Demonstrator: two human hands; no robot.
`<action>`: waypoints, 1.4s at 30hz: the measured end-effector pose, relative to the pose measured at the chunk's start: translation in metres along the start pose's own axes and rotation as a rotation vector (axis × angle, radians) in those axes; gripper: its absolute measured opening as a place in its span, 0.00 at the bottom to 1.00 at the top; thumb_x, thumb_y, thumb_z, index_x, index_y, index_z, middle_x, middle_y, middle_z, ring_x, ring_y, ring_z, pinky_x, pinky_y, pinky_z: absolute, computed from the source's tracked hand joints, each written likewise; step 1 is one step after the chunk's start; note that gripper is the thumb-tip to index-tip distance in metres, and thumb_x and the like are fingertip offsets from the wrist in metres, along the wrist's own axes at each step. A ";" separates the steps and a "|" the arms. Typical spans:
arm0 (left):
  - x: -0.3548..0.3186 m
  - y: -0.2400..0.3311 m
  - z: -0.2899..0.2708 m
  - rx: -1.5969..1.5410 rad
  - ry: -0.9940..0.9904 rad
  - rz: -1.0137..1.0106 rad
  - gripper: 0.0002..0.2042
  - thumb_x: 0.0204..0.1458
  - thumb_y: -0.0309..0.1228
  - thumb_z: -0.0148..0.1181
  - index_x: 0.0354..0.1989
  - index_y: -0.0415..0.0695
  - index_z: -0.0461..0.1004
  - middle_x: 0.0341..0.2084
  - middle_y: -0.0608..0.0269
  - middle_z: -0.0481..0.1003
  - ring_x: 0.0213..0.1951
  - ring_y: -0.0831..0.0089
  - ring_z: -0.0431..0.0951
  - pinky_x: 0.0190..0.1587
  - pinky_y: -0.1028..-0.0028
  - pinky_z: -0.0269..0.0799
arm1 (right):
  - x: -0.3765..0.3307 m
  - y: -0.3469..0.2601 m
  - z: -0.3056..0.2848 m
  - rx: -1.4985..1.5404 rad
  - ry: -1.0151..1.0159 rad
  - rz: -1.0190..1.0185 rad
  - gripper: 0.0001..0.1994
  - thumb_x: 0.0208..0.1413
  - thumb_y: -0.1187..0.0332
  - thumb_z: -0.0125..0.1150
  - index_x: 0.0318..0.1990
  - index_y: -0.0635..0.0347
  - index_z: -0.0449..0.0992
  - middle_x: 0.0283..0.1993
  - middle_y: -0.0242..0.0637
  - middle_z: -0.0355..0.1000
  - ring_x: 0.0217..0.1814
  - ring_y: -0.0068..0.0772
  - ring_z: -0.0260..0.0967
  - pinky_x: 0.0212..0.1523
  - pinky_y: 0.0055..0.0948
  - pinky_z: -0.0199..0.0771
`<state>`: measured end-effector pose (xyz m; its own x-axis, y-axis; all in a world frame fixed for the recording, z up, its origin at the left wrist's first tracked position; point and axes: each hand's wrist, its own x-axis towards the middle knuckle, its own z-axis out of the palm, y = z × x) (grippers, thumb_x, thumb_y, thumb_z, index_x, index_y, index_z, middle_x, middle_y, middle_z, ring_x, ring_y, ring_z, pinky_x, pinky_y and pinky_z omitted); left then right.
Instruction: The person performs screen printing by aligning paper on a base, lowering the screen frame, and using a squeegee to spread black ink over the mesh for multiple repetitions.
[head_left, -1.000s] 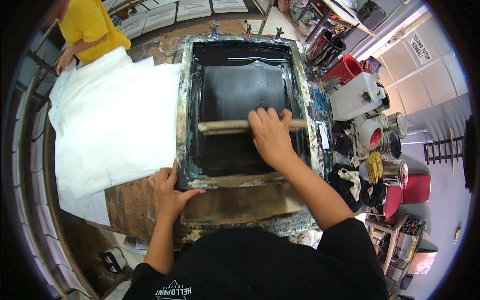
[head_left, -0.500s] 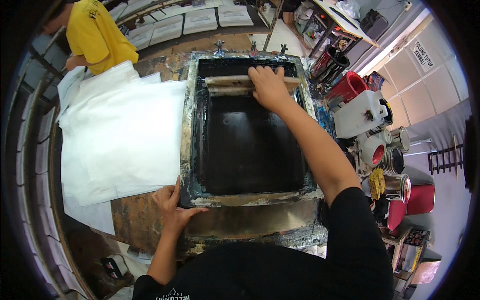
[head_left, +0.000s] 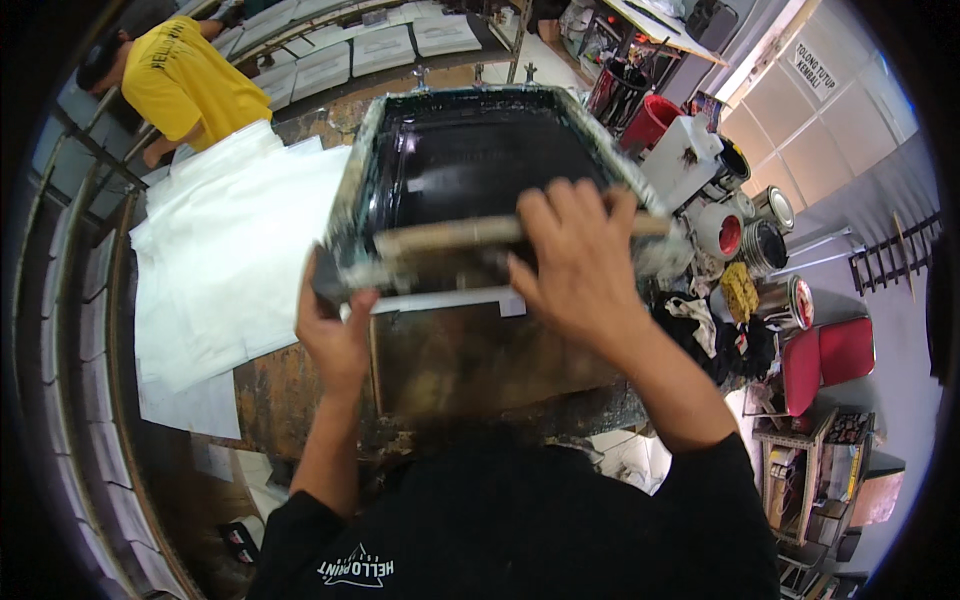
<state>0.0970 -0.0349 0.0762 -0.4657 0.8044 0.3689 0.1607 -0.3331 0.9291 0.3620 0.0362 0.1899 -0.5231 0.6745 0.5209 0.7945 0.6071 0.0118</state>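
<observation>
A silk-screen frame (head_left: 355,185) with dark, ink-coated mesh (head_left: 490,160) is hinged to clamps (head_left: 420,77) at its far side, and its near side is tilted up. At the near left corner my left hand (head_left: 338,335) grips the frame, thumb apart from the fingers. My right hand (head_left: 580,265) is closed round a wooden squeegee (head_left: 450,236), which lies across the near end of the screen. Below the raised edge shows a strip of white sheet (head_left: 450,300) on the brownish printing board (head_left: 480,360). Motion blurs the near frame edge.
A pile of white sheets (head_left: 235,270) lies on the table to the left. Ink cans (head_left: 775,207), a white jug (head_left: 680,155) and rags (head_left: 715,335) crowd the right side. A person in a yellow shirt (head_left: 190,80) stands at far left, beside racks (head_left: 85,300).
My right hand has drawn the squeegee from the far end to the near end. My left hand has taken the frame's corner, and the near side has risen off the board.
</observation>
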 end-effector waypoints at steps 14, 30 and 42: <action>0.209 -0.197 0.096 0.896 -0.178 0.563 0.13 0.62 0.39 0.68 0.51 0.50 0.87 0.35 0.57 0.79 0.40 0.58 0.78 0.47 0.60 0.72 | 0.163 0.024 -0.056 0.025 0.010 0.302 0.30 0.71 0.43 0.49 0.30 0.63 0.78 0.24 0.39 0.70 0.28 0.38 0.67 0.38 0.42 0.70; 0.182 -0.137 0.010 0.713 -0.040 0.392 0.10 0.66 0.34 0.64 0.41 0.38 0.82 0.22 0.48 0.78 0.23 0.58 0.78 0.31 0.67 0.73 | 0.180 0.009 -0.058 0.073 -0.010 0.470 0.30 0.70 0.46 0.50 0.21 0.60 0.72 0.19 0.34 0.68 0.20 0.31 0.60 0.30 0.39 0.67; 0.066 -0.117 -0.285 1.061 0.641 -0.108 0.19 0.67 0.44 0.62 0.42 0.35 0.81 0.30 0.47 0.82 0.32 0.52 0.81 0.39 0.57 0.75 | 0.126 0.043 -0.026 -0.158 0.254 -0.046 0.21 0.67 0.51 0.58 0.52 0.60 0.80 0.46 0.52 0.81 0.49 0.58 0.76 0.53 0.47 0.66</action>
<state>-0.2008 -0.0834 -0.0160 -0.8131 0.3185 0.4873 0.5795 0.5217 0.6261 0.3381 0.1363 0.2779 -0.4819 0.5088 0.7133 0.8203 0.5483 0.1630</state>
